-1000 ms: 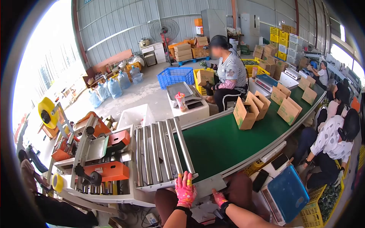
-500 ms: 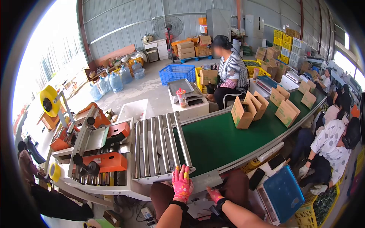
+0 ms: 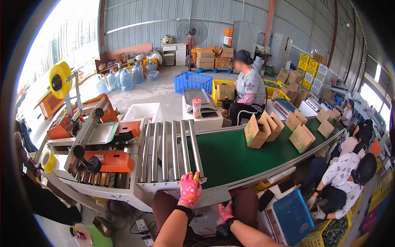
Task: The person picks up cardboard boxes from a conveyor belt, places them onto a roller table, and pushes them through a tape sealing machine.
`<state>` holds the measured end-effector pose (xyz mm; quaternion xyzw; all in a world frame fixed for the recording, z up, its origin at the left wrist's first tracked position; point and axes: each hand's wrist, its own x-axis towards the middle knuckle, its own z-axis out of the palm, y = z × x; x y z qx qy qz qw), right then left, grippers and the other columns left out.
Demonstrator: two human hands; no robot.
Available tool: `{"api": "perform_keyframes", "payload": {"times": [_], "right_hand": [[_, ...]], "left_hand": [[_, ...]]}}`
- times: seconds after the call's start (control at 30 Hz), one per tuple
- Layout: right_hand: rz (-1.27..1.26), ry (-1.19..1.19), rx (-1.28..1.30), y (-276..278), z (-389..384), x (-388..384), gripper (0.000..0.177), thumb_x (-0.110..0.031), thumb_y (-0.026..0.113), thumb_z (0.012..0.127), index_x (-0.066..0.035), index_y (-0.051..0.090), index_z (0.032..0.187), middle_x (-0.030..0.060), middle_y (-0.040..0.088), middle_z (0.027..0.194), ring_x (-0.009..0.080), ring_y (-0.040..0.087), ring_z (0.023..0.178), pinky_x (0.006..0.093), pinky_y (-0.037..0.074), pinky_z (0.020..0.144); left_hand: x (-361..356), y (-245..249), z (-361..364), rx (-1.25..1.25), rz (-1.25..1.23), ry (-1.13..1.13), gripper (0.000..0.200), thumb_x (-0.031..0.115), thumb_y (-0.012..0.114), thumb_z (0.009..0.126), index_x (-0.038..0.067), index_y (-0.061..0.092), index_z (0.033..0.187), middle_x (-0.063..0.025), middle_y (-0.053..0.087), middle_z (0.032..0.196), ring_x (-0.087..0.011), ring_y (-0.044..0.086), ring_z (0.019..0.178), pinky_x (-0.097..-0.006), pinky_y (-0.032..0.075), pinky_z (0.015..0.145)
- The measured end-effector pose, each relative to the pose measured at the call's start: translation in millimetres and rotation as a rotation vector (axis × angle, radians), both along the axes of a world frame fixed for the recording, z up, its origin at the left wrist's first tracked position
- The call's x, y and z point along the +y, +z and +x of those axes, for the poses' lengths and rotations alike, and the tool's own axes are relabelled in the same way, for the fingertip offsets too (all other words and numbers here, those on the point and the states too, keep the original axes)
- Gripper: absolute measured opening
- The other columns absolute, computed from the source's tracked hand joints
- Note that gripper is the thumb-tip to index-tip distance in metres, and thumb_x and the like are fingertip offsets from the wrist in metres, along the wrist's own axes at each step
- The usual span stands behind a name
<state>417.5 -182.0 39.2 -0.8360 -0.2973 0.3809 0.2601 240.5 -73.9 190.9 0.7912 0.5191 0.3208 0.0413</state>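
My left hand [image 3: 190,189], in a pink patterned glove, rests on the near corner of the metal roller frame [image 3: 197,158]. Its fingers lie forward over the frame and hold no loose thing. Beside my right thigh, just under the edge of the green conveyor belt [image 3: 218,154], is my right hand [image 3: 226,212], also gloved in pink. Its fingers are slightly apart, with nothing visible in them. Several open cardboard boxes [image 3: 256,132] stand on the belt to the right, beyond reach of either hand.
A carton-taping machine [image 3: 109,162] with a yellow tape roll [image 3: 60,80] stands left. Across the belt sits a person [image 3: 251,86] by a blue crate [image 3: 190,83]. A blue-topped scale [image 3: 292,216] is near right, with another person [image 3: 341,173] bending over yellow crates [image 3: 314,238].
The head view has shifted a little. My left hand's fingers look more bent on the frame's corner. At the lower right, the bending person's head and hands have moved.
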Motion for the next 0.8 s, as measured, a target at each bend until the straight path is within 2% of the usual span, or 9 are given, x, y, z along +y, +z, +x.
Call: {"api": "perform_keyframes", "payload": {"times": [0.07, 0.17, 0.37, 0.5, 0.57, 0.6, 0.67, 0.8], "right_hand": [[0.132, -0.07, -0.079, -2, 0, -3, 0.085, -0.036, 0.061, 0.083, -0.001, 0.014, 0.145, 0.0312, 0.052, 0.124, 0.0436, 0.051, 0.115, 0.0429, 0.043, 0.096], [0.199, -0.028, -0.11, -6, 3, -4, 0.088, -0.032, 0.061, 0.083, -0.002, 0.008, 0.147, 0.032, 0.047, 0.13, 0.0417, 0.049, 0.119, 0.0411, 0.042, 0.099], [0.314, -0.034, 0.002, -12, 11, -8, 0.083, -0.024, 0.062, 0.083, -0.009, 0.013, 0.148, 0.0283, 0.046, 0.134, 0.0414, 0.046, 0.123, 0.0416, 0.04, 0.102], [0.252, 0.032, -0.052, -8, 16, -7, 0.081, -0.025, 0.058, 0.083, -0.002, 0.013, 0.146, 0.0321, 0.049, 0.127, 0.041, 0.05, 0.119, 0.04, 0.043, 0.097], [0.353, -0.012, 0.021, -17, 16, -6, 0.081, -0.023, 0.061, 0.082, -0.009, 0.016, 0.148, 0.0276, 0.049, 0.131, 0.0398, 0.048, 0.122, 0.0411, 0.042, 0.099], [0.351, -0.008, 0.018, -15, 17, -7, 0.081, -0.023, 0.061, 0.082, -0.009, 0.016, 0.148, 0.0276, 0.049, 0.131, 0.0398, 0.048, 0.122, 0.0411, 0.042, 0.099], [0.181, 0.012, -0.054, -12, 17, -10, 0.082, -0.024, 0.062, 0.081, -0.009, 0.016, 0.148, 0.0275, 0.05, 0.129, 0.0406, 0.051, 0.118, 0.0424, 0.043, 0.097], [0.219, -0.009, -0.143, -13, 9, -13, 0.084, -0.026, 0.063, 0.08, -0.009, 0.016, 0.148, 0.0283, 0.051, 0.127, 0.0408, 0.053, 0.115, 0.0431, 0.044, 0.096]], "left_hand": [[-1, 5, -1, 0.026, -0.023, 0.005, 0.048, 0.012, 0.06, 0.071, 0.007, 0.057, 0.119, -0.015, 0.058, 0.107, -0.0341, 0.05, 0.11, -0.0443, 0.037, 0.095], [-2, 5, -2, -0.009, -0.015, -0.009, 0.049, 0.011, 0.06, 0.07, 0.008, 0.058, 0.119, -0.015, 0.059, 0.108, -0.0345, 0.05, 0.111, -0.0448, 0.037, 0.094], [0, -3, -3, -0.042, -0.019, -0.006, 0.048, 0.012, 0.06, 0.071, 0.008, 0.058, 0.119, -0.0143, 0.059, 0.108, -0.0334, 0.049, 0.112, -0.0445, 0.036, 0.096], [0, -1, -3, -0.059, -0.058, -0.007, 0.049, 0.012, 0.059, 0.072, 0.009, 0.057, 0.12, -0.0142, 0.059, 0.109, -0.0329, 0.049, 0.114, -0.0446, 0.036, 0.096], [0, 4, -3, -0.03, -0.065, 0.002, 0.049, 0.013, 0.059, 0.072, 0.009, 0.056, 0.121, -0.0142, 0.059, 0.11, -0.0328, 0.049, 0.113, -0.0447, 0.036, 0.096], [-1, 7, -3, 0.005, -0.078, 0.007, 0.05, 0.013, 0.059, 0.072, 0.009, 0.056, 0.122, -0.0142, 0.059, 0.11, -0.0327, 0.05, 0.113, -0.0447, 0.036, 0.095], [-1, 11, -3, -0.001, -0.099, -0.005, 0.051, 0.013, 0.059, 0.072, 0.009, 0.055, 0.123, -0.0141, 0.06, 0.11, -0.0324, 0.05, 0.113, -0.0446, 0.036, 0.095], [1, 10, -6, 0.018, -0.15, -0.054, 0.054, 0.015, 0.059, 0.072, 0.009, 0.053, 0.126, -0.0141, 0.06, 0.113, -0.0308, 0.05, 0.115, -0.0445, 0.035, 0.096]]}}
